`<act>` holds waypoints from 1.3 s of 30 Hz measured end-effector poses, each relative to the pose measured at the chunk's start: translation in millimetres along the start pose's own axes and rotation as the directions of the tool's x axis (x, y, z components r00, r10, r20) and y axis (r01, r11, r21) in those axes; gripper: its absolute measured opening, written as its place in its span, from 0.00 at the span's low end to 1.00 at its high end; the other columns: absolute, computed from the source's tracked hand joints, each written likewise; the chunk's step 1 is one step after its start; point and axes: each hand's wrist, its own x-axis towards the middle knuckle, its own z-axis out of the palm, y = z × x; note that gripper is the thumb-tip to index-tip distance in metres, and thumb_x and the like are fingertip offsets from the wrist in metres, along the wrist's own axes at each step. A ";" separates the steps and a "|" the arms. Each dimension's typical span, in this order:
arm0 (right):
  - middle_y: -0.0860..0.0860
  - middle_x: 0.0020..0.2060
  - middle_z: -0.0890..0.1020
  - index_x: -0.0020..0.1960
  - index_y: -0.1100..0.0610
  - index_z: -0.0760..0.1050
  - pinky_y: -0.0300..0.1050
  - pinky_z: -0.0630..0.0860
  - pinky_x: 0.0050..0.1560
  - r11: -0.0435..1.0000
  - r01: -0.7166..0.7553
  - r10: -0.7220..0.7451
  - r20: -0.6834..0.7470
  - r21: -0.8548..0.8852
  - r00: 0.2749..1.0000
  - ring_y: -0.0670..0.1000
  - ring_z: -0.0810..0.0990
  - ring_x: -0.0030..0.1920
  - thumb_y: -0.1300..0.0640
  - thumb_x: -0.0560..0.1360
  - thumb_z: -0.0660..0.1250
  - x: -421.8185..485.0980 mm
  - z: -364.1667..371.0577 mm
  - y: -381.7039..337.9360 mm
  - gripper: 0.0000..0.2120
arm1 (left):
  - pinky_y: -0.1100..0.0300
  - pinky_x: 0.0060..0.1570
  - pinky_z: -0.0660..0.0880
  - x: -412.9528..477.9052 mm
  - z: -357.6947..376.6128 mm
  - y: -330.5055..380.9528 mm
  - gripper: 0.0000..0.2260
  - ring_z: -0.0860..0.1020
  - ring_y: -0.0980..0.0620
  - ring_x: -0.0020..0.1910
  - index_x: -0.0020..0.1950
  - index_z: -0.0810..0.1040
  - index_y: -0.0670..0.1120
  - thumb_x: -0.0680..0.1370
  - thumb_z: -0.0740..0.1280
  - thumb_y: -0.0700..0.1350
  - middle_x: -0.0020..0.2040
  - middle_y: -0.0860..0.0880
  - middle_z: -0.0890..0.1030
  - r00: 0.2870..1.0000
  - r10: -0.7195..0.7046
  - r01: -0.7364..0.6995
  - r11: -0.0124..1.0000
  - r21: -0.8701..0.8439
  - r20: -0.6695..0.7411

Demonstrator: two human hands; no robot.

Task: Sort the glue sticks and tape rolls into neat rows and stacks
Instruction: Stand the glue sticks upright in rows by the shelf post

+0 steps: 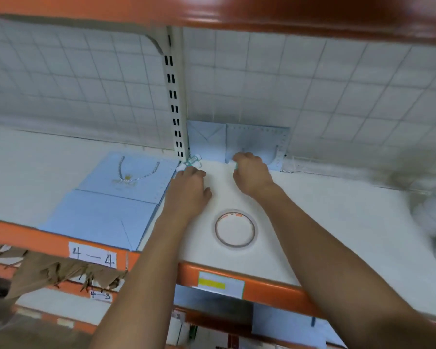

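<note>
- Both hands reach to the back of the shelf. The left hand [189, 183] bends its fingers down at the glue sticks [193, 161], and I cannot tell whether it grips them. The right hand [249, 172] curls round a mostly hidden glue stick [235, 165].
- Those glue sticks lie at the foot of the slotted post [174, 96], beside upright blue bags [237, 143].
- One tape roll [235, 229] lies flat between the forearms, near the orange front edge [262, 285].
- Bare white shelf [337, 222] spreads to its right.
- Flat blue paper bags [111, 202] lie on the left, and a wire grid [312, 84] stands behind.
</note>
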 end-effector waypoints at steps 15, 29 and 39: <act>0.59 0.53 0.76 0.60 0.60 0.77 0.49 0.73 0.54 0.977 -0.084 0.097 -0.055 0.194 0.994 0.59 0.77 0.52 0.61 0.77 0.62 -42.8 -0.6 -21.0 0.13 | 0.51 0.58 0.69 25.1 10.8 -23.5 0.23 0.68 0.42 0.62 0.72 0.67 0.41 0.78 0.65 0.41 0.62 0.41 0.71 0.996 0.092 -0.092 0.996 -0.016 -0.017; 0.54 0.48 0.77 0.57 0.56 0.76 0.53 0.76 0.49 0.940 -0.239 0.294 -0.221 0.243 0.930 0.55 0.79 0.47 0.59 0.73 0.65 -175.2 -51.2 35.9 0.12 | 0.56 0.40 0.69 -29.2 -2.7 89.6 0.08 0.76 0.46 0.46 0.55 0.78 0.49 0.77 0.65 0.47 0.50 0.48 0.75 0.886 0.463 -0.452 0.876 -0.166 0.028; 0.52 0.45 0.76 0.53 0.55 0.76 0.54 0.75 0.45 0.815 -0.522 0.579 -0.305 0.252 0.756 0.54 0.77 0.43 0.59 0.72 0.65 -338.0 -105.8 176.7 0.10 | 0.54 0.45 0.73 -118.3 27.7 285.3 0.11 0.76 0.50 0.50 0.57 0.76 0.52 0.75 0.66 0.48 0.52 0.53 0.77 0.627 0.776 -0.710 0.605 -0.360 0.069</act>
